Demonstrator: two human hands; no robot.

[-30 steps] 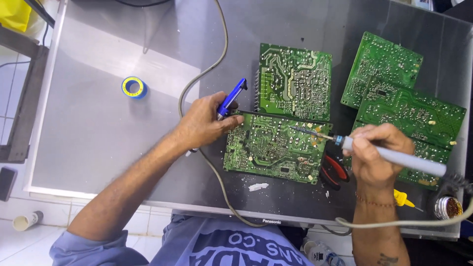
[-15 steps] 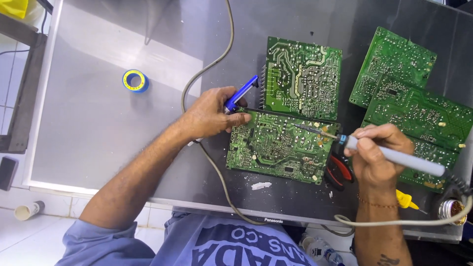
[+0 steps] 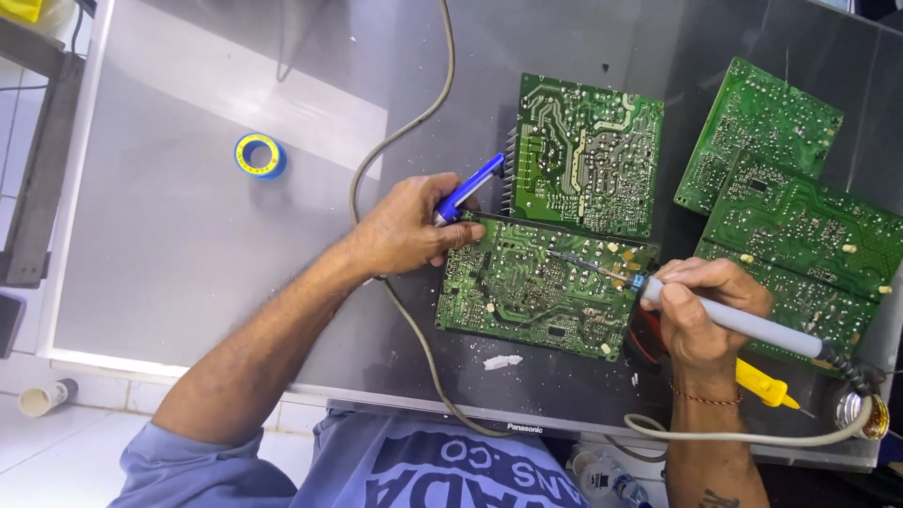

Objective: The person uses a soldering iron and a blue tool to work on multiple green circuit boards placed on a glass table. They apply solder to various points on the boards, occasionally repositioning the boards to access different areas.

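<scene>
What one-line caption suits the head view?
Left hand holds a blue tool by a green board; right hand holds a soldering iron over it.

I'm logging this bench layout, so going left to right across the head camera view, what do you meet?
Small white cup → roll of blue and yellow tape → left hand holding a blue tool → circuit board being worked on → right hand holding a grey soldering iron → solder reel.

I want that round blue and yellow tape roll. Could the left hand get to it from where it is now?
Probably yes. The tape roll lies alone on the grey surface, with nothing showing between it and the left hand. But that hand is already gripping a blue tool at the circuit board's edge, so it isn't free.
</scene>
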